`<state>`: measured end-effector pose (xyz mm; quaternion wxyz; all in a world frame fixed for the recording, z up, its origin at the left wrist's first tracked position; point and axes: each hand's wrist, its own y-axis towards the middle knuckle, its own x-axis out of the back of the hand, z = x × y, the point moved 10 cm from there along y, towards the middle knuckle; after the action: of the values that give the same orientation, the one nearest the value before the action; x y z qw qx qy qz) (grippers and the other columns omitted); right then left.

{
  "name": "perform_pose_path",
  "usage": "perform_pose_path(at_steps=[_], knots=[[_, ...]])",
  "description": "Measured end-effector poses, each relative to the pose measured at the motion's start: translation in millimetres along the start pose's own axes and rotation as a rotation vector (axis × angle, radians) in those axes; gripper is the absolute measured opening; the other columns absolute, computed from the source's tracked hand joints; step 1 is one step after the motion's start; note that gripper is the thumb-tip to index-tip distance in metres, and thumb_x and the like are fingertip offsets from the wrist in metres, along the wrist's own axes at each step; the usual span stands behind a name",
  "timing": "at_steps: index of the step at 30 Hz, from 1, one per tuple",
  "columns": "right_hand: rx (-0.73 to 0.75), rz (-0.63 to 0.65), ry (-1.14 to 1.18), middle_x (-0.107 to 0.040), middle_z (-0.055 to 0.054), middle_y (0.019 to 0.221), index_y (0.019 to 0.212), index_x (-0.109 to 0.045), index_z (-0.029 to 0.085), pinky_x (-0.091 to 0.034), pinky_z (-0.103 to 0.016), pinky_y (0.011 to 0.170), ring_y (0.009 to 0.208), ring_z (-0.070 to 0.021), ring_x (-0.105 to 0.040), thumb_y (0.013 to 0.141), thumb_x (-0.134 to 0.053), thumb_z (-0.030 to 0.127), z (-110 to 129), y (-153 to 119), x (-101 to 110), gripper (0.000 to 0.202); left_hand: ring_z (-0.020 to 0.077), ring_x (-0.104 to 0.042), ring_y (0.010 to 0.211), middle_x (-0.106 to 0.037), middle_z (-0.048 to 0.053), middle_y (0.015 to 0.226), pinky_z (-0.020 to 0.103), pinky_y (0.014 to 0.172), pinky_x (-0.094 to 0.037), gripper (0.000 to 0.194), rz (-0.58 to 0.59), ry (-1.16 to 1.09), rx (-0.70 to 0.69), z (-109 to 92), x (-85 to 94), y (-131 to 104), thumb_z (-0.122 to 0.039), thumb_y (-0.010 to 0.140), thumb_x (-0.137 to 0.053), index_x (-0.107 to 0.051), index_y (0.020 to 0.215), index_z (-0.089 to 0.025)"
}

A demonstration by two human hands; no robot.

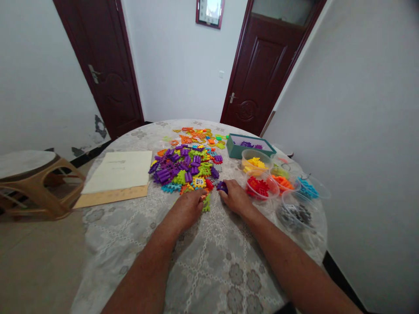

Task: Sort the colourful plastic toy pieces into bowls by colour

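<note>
A heap of colourful plastic building pieces [178,163], mostly purple with lime green, yellow, orange and blue ones, lies in the middle of the table. At the heap's near edge is my left hand [191,206], its fingers curled in; what they hold, if anything, is hidden. A lime green piece [206,204] lies right beside those fingers, and a red piece [209,184] is just beyond them. My right hand [236,196], to the right of the heap, has its thumb and fingers closed on a purple building piece [221,187] low over the tablecloth.
Clear round tubs hold yellow pieces [255,164], red pieces [260,186], orange pieces [283,182], blue pieces [307,187] and grey pieces [296,213]. Behind them stands a green box [235,150] with purple pieces. Paper sheets [121,172] lie left; a stool [39,187] stands beyond.
</note>
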<state>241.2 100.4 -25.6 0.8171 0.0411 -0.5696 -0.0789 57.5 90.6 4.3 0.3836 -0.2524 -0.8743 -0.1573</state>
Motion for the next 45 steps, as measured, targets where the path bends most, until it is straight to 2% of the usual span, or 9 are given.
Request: perform_pose_path(at_steps=[6,12,18,22,25,29,31,38,45], knots=[[0.100,-0.024,0.139,-0.066,-0.018,0.130,0.145,-0.058,0.011,-0.048,-0.037,0.104,0.117,-0.0280,-0.064,0.088,-0.068,0.034,-3.5,-11.7,5.7,0.062,0.0249,-0.069,0.103,-0.076,0.013,0.117,0.034,0.090,-0.047,0.042,0.005,0.042,-0.001,1.4,-6.8,1.7,-0.011,0.088,-0.055,-0.070,0.126,-0.019],[0.057,0.042,0.413,-0.073,-0.007,0.094,0.132,-0.068,0.016,-0.051,-0.032,0.075,0.078,-0.0194,-0.065,0.090,-0.067,0.042,-12.1,-16.4,7.3,0.050,0.0214,-0.067,0.093,-0.076,0.009,0.106,0.029,0.081,-0.044,0.038,-0.006,0.014,-0.014,-0.4,-7.1,1.5,-0.010,0.085,-0.057,-0.070,0.120,-0.020],[0.034,0.036,0.512,-0.072,-0.004,0.086,0.132,-0.068,0.018,-0.050,-0.031,0.073,0.075,-0.0185,-0.066,0.092,-0.066,0.044,-16.1,-15.1,6.9,0.048,0.0181,-0.063,0.082,-0.071,0.004,0.090,0.027,0.072,-0.039,0.038,-0.027,-0.065,0.025,2.3,-0.9,1.5,-0.014,0.088,-0.054,-0.066,0.124,-0.020],[-0.056,-0.016,0.681,-0.069,-0.002,0.079,0.138,-0.063,0.016,-0.050,-0.030,0.067,0.070,-0.0182,-0.064,0.093,-0.064,0.046,-23.8,-14.3,11.9,0.054,0.0175,-0.058,0.079,-0.066,0.002,0.083,0.027,0.070,-0.037,0.017,-0.044,-0.080,-0.004,0.7,2.2,3.0,-0.020,0.092,-0.050,-0.067,0.095,-0.020],[-0.002,-0.010,0.723,-0.070,-0.003,0.089,0.142,-0.059,0.018,-0.052,-0.031,0.067,0.074,-0.0182,-0.063,0.091,-0.067,0.045,-13.3,-16.7,15.2,0.059,0.0179,-0.058,0.078,-0.064,0.001,0.080,0.028,0.068,-0.038,0.015,-0.065,-0.141,-0.005,1.1,5.6,3.5,-0.027,0.093,-0.051,-0.062,0.085,-0.020],[0.208,-0.044,0.690,-0.067,-0.008,0.121,0.137,-0.062,0.023,-0.055,-0.035,0.086,0.099,-0.0207,-0.065,0.089,-0.069,0.036,16.1,-27.6,27.6,0.050,0.0196,-0.064,0.085,-0.071,0.003,0.092,0.029,0.074,-0.044,0.018,-0.084,-0.322,0.052,4.9,9.5,3.7,-0.033,0.092,-0.054,-0.065,0.099,-0.019],[0.303,-0.071,0.662,-0.063,-0.009,0.128,0.137,-0.062,0.024,-0.054,-0.035,0.090,0.107,-0.0220,-0.063,0.088,-0.069,0.030,30.7,-35.1,35.3,0.049,0.0201,-0.066,0.085,-0.073,0.003,0.093,0.030,0.074,-0.046,0.025,-0.088,-0.369,0.076,5.6,11.1,3.8,-0.036,0.093,-0.054,-0.065,0.106,-0.018],[0.486,-0.063,0.538,-0.058,-0.012,0.137,0.144,-0.055,0.027,-0.054,-0.040,0.093,0.119,-0.0264,-0.059,0.088,-0.068,0.023,62.0,-51.9,43.7,0.058,0.0190,-0.062,0.074,-0.067,0.000,0.079,0.030,0.070,-0.043,0.037,-0.118,-0.285,0.095,3.9,17.6,3.1,-0.037,0.091,-0.057,-0.068,0.118,-0.015],[0.473,-0.088,0.506,-0.063,-0.011,0.126,0.145,-0.054,0.026,-0.054,-0.037,0.085,0.100,-0.0221,-0.062,0.089,-0.068,0.023,57.5,-50.1,41.6,0.058,0.0183,-0.063,0.078,-0.068,0.000,0.082,0.029,0.072,-0.044,0.045,-0.100,-0.360,0.066,9.2,5.8,3.2,-0.035,0.094,-0.056,-0.058,0.135,-0.016]])
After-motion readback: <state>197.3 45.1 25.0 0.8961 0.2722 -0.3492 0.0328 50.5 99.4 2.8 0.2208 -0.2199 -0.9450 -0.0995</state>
